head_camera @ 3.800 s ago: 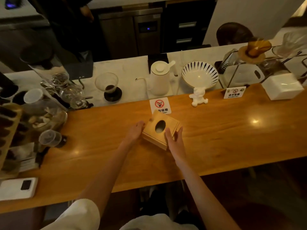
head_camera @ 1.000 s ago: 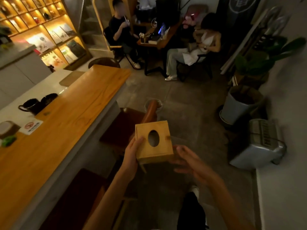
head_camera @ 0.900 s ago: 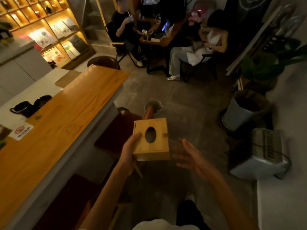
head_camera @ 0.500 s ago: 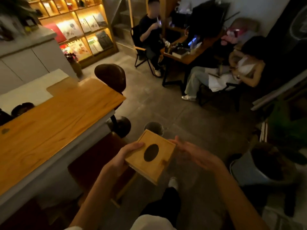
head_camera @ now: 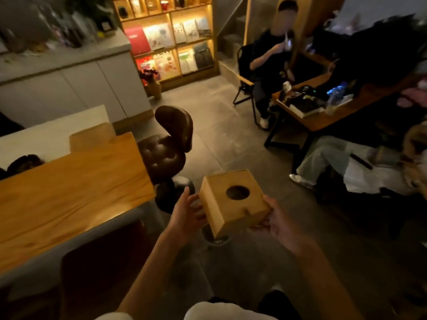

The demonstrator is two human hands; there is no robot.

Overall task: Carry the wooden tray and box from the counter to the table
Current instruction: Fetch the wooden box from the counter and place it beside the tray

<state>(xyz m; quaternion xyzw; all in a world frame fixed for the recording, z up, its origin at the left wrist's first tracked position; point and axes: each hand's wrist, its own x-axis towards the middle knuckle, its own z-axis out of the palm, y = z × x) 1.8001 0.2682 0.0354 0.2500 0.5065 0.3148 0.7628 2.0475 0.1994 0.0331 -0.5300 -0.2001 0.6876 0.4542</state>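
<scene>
I hold a light wooden box (head_camera: 233, 205) with a round hole in its top, tilted, in front of me above the floor. My left hand (head_camera: 186, 214) presses against its left side with the thumb raised. My right hand (head_camera: 276, 221) grips its lower right corner from beneath. The wooden counter (head_camera: 69, 195) lies to my left. A wooden table (head_camera: 332, 117) with a book and a bottle on it stands ahead at the right. No wooden tray shows in this view.
A brown padded bar stool (head_camera: 169, 150) stands at the counter's end, just left of the box. Two people sit at the table, one behind it (head_camera: 268, 63) and one with legs stretched toward me (head_camera: 328, 158). A lit bookshelf (head_camera: 171, 40) fills the far wall.
The box left the counter and I turned right and walked along it. My right hand, open half a second ago, now grips the box's right corner; the left thumb came off its top.
</scene>
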